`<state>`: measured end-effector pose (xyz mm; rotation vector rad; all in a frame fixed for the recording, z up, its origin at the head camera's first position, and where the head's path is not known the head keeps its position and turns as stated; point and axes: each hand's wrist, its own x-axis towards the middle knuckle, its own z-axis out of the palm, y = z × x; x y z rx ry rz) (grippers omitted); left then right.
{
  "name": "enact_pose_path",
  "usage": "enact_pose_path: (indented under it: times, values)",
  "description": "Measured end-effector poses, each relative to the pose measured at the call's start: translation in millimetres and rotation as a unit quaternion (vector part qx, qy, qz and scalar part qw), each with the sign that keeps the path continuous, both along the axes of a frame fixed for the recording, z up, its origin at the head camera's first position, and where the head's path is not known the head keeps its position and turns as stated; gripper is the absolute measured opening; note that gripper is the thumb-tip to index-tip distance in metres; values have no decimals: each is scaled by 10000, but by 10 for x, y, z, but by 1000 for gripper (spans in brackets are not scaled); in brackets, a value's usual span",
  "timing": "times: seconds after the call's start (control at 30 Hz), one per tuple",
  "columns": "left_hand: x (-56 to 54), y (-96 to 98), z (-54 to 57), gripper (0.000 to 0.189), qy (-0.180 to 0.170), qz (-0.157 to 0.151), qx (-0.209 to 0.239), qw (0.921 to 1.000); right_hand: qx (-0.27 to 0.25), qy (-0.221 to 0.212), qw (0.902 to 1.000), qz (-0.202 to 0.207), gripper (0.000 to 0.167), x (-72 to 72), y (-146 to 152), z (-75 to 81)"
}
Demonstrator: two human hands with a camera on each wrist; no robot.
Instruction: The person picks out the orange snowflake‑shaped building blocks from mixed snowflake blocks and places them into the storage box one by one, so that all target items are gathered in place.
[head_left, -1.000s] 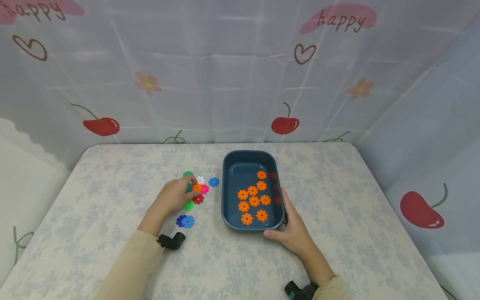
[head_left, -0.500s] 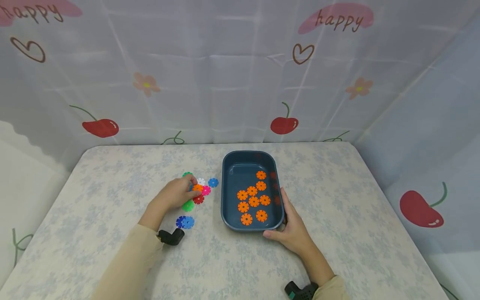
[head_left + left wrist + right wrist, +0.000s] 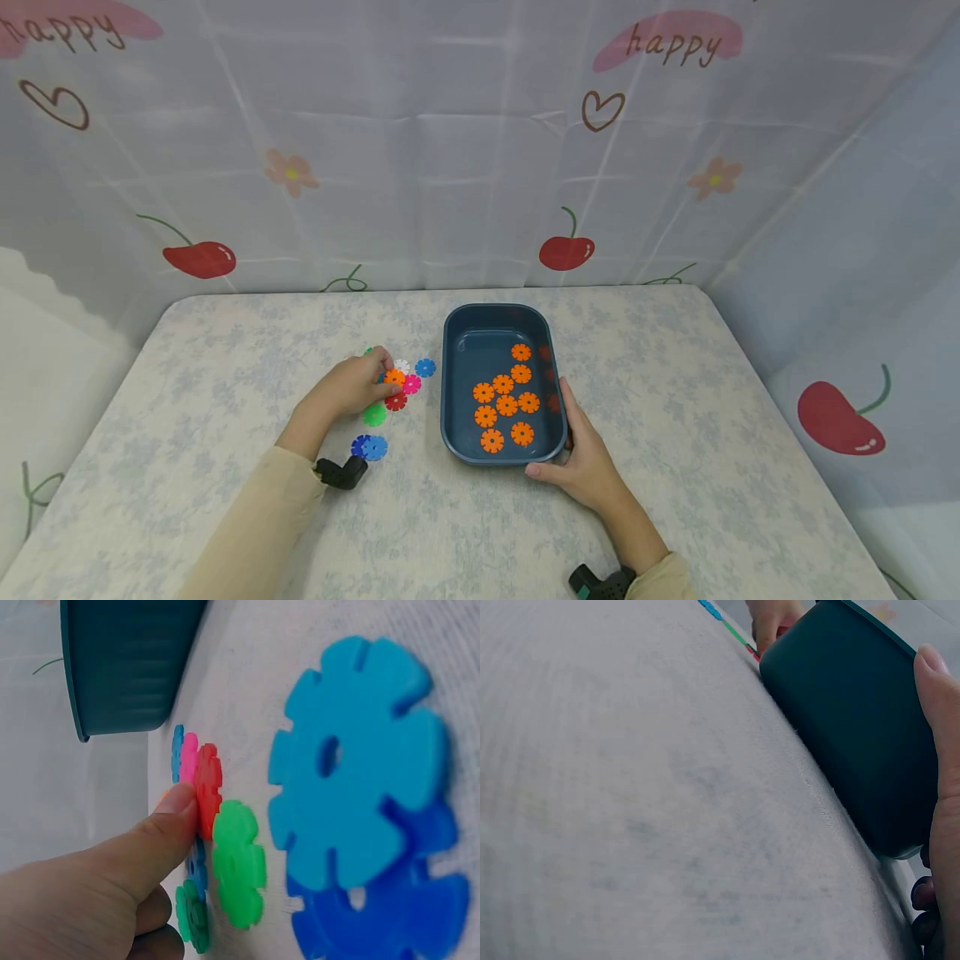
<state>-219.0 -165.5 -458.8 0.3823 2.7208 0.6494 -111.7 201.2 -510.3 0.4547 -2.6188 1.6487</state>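
Observation:
My left hand (image 3: 343,387) is over a cluster of flower-shaped plastic discs, its thumb and fingers pinching an orange disc (image 3: 394,377). Around it lie a pink disc (image 3: 412,383), a red disc (image 3: 396,402), a white disc (image 3: 402,366) and a green disc (image 3: 374,414). In the left wrist view, the thumb hides most of the orange disc. My right hand (image 3: 588,467) grips the near right corner of a dark blue plastic box (image 3: 468,350), thumb at the rim and fingers along the side. Several orange discs (image 3: 507,405) lie flat inside the box.
Two overlapping blue discs (image 3: 372,447) lie nearer me on the patterned tablecloth (image 3: 660,375). Another blue disc (image 3: 425,367) sits between the cluster and the box. A printed curtain (image 3: 427,150) hangs behind the table.
The head view has shifted slightly. My left hand stays at the cluster with its fingers around the orange disc, and my right hand keeps its grip on the box.

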Motion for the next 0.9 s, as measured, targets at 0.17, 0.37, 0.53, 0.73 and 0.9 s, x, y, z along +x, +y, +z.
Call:
enact_pose_path:
  times: [0.17,0.37,0.53,0.73,0.9]
  values:
    - [19,-16,-49,33,123,-16,273,9995,17,-24,10000,1,130,9,10,-12]
    - [27,-20,-112,31,320,46,643,9974,-56,-101,9999,-69,130,15,2,-11]
    - [53,-5,-152,29,624,181,758,9950,-64,-164,9998,-126,130,18,-3,-6]
    - [83,20,-165,27,731,280,900,9929,-35,-149,9998,-128,130,21,-4,6]
    - [113,12,-170,26,835,382,919,9915,-121,-199,9997,-106,129,19,-11,12]
